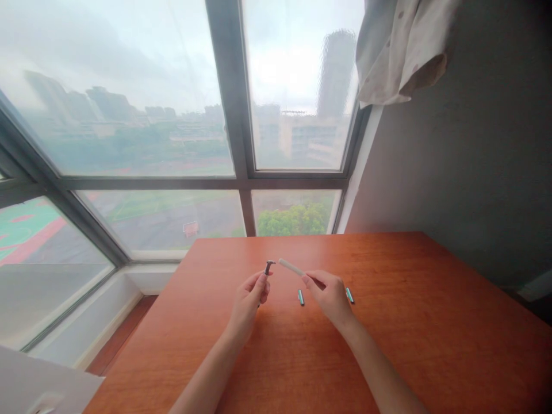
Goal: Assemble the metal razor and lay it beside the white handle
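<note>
My left hand [253,290] is closed around the dark handle of a razor [269,267], whose narrow T-shaped top points up and right. Between the thumb and fingers of my right hand [330,293] is a slim whitish stick [291,267], slanting up and left. Its far tip is close to the razor's top; a small gap shows between them. On the table just below the stick lies a razor cartridge [301,297] with a pale green strip. A second razor cartridge [349,295] rests to the right of my right hand.
The reddish-brown wooden table [172,345] stretches under both arms, its far edge near the window frame [194,184]. A pale garment [397,57] hangs at upper right, before a grey wall [452,161]. A white ledge [95,330] runs along the left.
</note>
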### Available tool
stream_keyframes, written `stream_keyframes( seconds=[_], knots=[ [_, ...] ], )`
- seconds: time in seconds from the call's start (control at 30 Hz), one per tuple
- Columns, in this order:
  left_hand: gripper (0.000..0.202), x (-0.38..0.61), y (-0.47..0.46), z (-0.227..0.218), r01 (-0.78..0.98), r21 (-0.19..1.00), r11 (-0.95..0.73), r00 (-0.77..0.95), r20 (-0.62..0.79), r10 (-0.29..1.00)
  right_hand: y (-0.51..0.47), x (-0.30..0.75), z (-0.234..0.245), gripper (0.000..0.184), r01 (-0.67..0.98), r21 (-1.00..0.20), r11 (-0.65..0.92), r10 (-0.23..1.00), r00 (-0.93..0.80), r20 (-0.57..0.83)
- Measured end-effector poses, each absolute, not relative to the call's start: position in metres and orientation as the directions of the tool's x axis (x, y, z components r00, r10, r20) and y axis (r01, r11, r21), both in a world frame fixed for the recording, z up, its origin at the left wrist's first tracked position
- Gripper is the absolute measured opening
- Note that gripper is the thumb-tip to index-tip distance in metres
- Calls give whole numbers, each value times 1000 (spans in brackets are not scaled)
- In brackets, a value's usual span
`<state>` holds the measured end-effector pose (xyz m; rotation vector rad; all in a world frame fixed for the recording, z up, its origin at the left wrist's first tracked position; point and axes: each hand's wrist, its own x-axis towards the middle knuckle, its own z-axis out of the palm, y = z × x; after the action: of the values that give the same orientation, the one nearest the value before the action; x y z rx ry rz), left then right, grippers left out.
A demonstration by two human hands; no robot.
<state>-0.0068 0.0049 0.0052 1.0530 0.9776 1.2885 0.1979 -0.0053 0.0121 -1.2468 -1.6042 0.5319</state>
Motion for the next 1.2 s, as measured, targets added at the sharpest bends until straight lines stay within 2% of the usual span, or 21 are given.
stream_keyframes(
  seconds=[0.43,0.67,0.93,1.2],
  knots=[
    [40,-3,3,5,-322,944,71,151,-23,988,-8,191,11,28,367,-858,359,925,-13,381],
    [35,1,-2,7,-379,916,127,212,-48,976,-8,190,11,27,374,-854,363,923,-15,386],
    [30,4,-8,13,-444,830,339,380,-168,910,-8,190,10,24,399,-814,422,894,-34,446],
    [25,1,-10,16,-546,736,401,448,-148,882,-8,190,11,22,353,-834,423,893,-10,449]
  ],
)
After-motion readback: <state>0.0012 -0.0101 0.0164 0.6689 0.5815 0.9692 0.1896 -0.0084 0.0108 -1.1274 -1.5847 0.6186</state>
